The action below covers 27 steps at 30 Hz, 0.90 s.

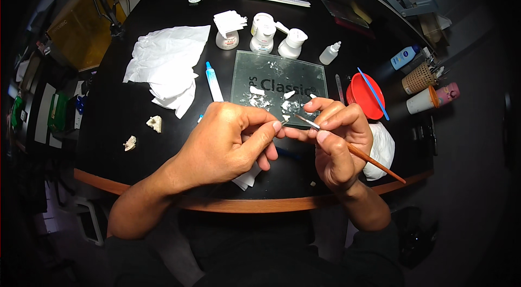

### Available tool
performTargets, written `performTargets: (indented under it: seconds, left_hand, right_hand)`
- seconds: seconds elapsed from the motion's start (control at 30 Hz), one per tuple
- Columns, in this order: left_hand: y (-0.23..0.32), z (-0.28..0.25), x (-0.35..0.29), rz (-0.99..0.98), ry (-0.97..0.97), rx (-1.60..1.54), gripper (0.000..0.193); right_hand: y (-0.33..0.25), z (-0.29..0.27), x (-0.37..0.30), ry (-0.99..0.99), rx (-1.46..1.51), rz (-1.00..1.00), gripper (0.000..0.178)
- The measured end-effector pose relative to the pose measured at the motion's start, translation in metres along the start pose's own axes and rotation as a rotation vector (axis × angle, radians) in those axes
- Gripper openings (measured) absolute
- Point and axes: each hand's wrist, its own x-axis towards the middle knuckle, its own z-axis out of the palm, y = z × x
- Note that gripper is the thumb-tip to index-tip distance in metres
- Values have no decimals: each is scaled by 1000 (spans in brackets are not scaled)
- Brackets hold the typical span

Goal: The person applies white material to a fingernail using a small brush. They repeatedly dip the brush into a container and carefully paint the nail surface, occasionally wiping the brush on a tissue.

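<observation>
My right hand (344,143) is closed round a fine paintbrush (376,163) with an orange-brown handle, its dark tip pointing left. My left hand (225,138) pinches a thin metallic piece between thumb and forefinger; most of it is hidden by the fingers. Just past that fingertip sits a small white piece (286,118), a short gap from the brush tip. Both hands meet over the near edge of a glass slab (279,72), which bears several heaps of white paste or powder (257,91).
Behind the slab stand several white jars (264,37) and a dropper bottle (329,52). White tissue (163,59), a blue-and-white tube (214,82) and two pale dental model pieces (154,123) lie left. At right are a red bowl (364,94) with a blue stick (372,93) and crumpled tissue (382,151).
</observation>
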Motion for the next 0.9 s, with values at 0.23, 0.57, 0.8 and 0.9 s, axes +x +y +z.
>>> performTargets:
  seconds: [0.23,0.57,0.8,0.9]
  left_hand:
    - [0,-1,0,7,-18,16,24]
    - [0,-3,-1,55,-1,130,23]
    - [3,-2,1,77,26,158,25]
    - [-3,-4,0,131,-1,169,22]
  right_hand:
    - [-1,-4,3,7,20,67,7]
    - [-1,-5,4,-27,70,114,7]
    - [0,-8,3,-32,77,127,8]
    - [-1,-6,3,-31,64,141,9]
